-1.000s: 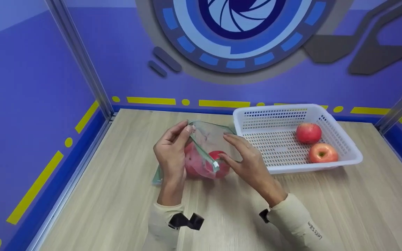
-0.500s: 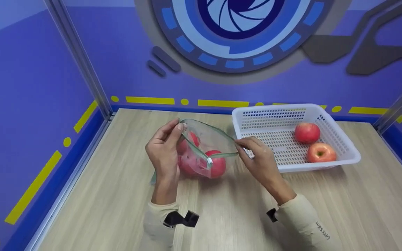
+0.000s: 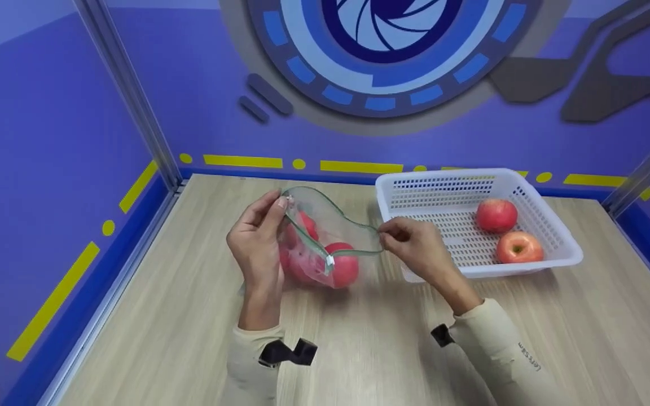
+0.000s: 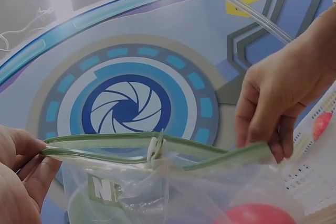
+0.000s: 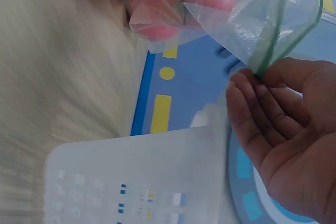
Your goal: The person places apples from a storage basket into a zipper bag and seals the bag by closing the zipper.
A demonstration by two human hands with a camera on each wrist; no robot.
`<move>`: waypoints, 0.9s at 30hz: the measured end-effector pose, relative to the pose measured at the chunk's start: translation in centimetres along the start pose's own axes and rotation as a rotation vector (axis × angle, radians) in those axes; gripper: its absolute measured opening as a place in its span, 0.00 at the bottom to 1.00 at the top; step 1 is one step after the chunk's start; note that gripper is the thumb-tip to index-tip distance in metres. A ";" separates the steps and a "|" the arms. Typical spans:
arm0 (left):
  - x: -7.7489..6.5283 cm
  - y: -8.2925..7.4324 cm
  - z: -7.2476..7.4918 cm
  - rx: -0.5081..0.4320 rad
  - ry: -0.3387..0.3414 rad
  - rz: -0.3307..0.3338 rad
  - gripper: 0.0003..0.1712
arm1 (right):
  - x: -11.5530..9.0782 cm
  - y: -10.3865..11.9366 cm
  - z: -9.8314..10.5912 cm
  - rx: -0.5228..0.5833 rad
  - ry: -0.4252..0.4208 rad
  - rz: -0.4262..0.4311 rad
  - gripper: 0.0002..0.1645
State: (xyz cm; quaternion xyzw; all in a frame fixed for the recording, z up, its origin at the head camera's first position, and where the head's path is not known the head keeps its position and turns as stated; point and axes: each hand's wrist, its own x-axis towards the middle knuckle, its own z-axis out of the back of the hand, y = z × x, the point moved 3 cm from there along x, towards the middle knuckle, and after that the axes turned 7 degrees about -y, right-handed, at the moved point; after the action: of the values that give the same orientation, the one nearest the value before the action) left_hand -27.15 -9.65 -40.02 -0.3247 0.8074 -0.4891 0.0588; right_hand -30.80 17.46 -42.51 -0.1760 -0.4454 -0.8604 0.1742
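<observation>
A clear zip bag with a green-edged mouth and a white slider hangs between both hands, its mouth spread apart. Several red apples bulge inside it, low in the bag. My left hand pinches the left corner of the mouth between thumb and fingers. The right corner is pinched by my right hand, as the right wrist view also shows, with the green edge running into the fingertips. In the left wrist view the slider sits midway along the near edge.
A white perforated basket stands at the right, partly behind my right hand. Two apples, one red and one paler, lie in its right end. Blue panels close off the back and sides of the wooden table.
My right hand has taken hold of the bag's right corner and moved right. My left hand has drifted left, and the bag's mouth has widened. The apples in the basket stay put.
</observation>
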 end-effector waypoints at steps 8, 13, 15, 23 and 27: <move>0.0 -0.8 0.5 -0.013 -0.014 -0.009 0.12 | 3.7 3.2 1.3 0.164 -0.078 -0.029 0.05; 0.1 -1.2 0.5 -0.031 -0.017 -0.017 0.12 | 6.9 5.2 2.0 0.392 -0.239 -0.053 0.03; 0.2 -1.4 0.5 -0.030 -0.025 -0.020 0.12 | 8.0 5.9 2.0 0.486 -0.310 -0.062 0.03; 0.4 -1.6 1.0 -0.028 -0.050 -0.016 0.13 | 9.5 6.9 1.5 0.596 -0.366 -0.008 0.06; 0.7 -1.0 1.0 -0.008 -0.024 -0.006 0.13 | 9.4 5.6 1.2 0.563 -0.359 -0.029 0.06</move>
State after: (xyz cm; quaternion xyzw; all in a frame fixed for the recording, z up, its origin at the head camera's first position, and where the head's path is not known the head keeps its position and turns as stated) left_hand -26.83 -11.11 -39.55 -0.3331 0.8076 -0.4822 0.0657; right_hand -36.34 14.08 -33.65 -0.2631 -0.6917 -0.6614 0.1224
